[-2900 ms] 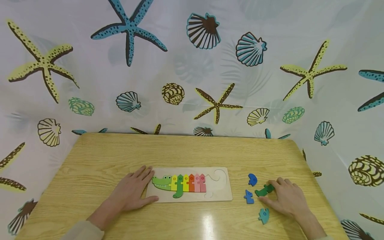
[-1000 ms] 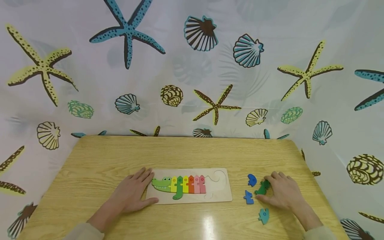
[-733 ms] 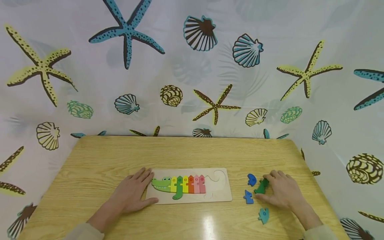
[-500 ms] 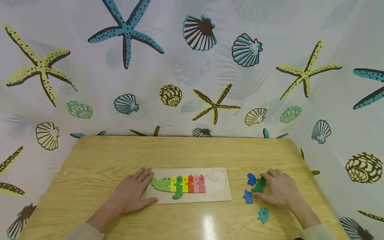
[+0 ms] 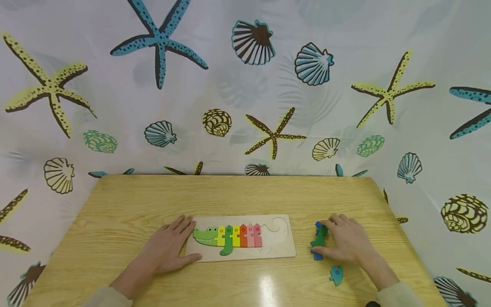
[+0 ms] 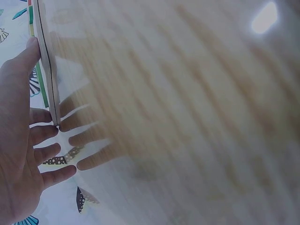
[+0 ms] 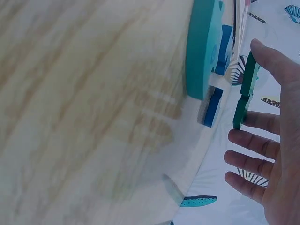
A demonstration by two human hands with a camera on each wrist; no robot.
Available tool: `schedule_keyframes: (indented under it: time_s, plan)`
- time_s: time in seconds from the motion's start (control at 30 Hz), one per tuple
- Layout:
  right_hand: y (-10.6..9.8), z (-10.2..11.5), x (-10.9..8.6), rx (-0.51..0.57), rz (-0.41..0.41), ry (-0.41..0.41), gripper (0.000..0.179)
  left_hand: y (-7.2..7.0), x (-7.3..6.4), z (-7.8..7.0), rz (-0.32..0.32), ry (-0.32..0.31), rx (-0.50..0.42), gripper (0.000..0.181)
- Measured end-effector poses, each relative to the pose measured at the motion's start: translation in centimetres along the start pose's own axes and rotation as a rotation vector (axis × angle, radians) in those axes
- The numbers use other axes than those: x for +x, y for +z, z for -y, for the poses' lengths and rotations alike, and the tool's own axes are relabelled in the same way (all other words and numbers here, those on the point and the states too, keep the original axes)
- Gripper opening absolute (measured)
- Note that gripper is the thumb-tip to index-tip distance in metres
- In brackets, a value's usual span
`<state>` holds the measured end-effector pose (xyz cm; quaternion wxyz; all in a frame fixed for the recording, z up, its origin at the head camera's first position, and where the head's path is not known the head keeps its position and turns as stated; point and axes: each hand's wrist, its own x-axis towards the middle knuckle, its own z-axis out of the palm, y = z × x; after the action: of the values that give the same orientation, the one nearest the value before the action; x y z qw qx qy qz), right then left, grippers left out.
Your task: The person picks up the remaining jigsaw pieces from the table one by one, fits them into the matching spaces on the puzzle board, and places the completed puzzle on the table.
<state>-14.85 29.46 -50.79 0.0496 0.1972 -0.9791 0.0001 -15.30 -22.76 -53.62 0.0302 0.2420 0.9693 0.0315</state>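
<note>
A wooden crocodile puzzle board [image 5: 279,247] lies mid-table, with the green head and several coloured, numbered pieces set in its left part; bare wood with a drawn tail outline shows at its right. My left hand [image 5: 163,247] rests at the board's left end, fingers extended along its edge [image 6: 50,79] and thumb by the front corner. To the right, my right hand [image 5: 347,238] pinches a dark green puzzle piece [image 5: 319,239] between thumb and fingertips. In the right wrist view that green piece [image 7: 246,89] is raised off the table, with the other fingers spread.
Two blue puzzle pieces, one at the back [image 5: 318,224] and one nearer [image 5: 317,256], lie partly hidden beneath the green one. A teal piece [image 5: 336,275] sits closer to the front. Behind the wooden table [image 5: 230,196] hangs a sea-patterned curtain [image 5: 215,85].
My right hand has taken hold of the green piece, turned it more upright and carried it left, over the blue pieces. My left hand stays at the board.
</note>
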Motion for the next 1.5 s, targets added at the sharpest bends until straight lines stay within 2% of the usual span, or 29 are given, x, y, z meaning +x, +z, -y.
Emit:
schedule_keyframes:
  time_s: [0.53, 1.2, 1.5]
  plan:
    - [0.3, 1.5, 1.0, 0.029, -0.025, -0.041, 0.080, 0.0, 0.1, 0.1, 0.006, -0.011, -0.014, 0.103]
    - [0.2, 3.7, 2.8, 0.048, -0.050, -0.129, 0.079, -0.1, 0.1, -0.1, 0.011, -0.011, -0.017, 0.103]
    - [0.4, 4.7, 3.5, 0.100, 0.003, -0.120, 0.079, 0.1, 0.1, 0.0, -0.003, -0.010, -0.015, 0.103]
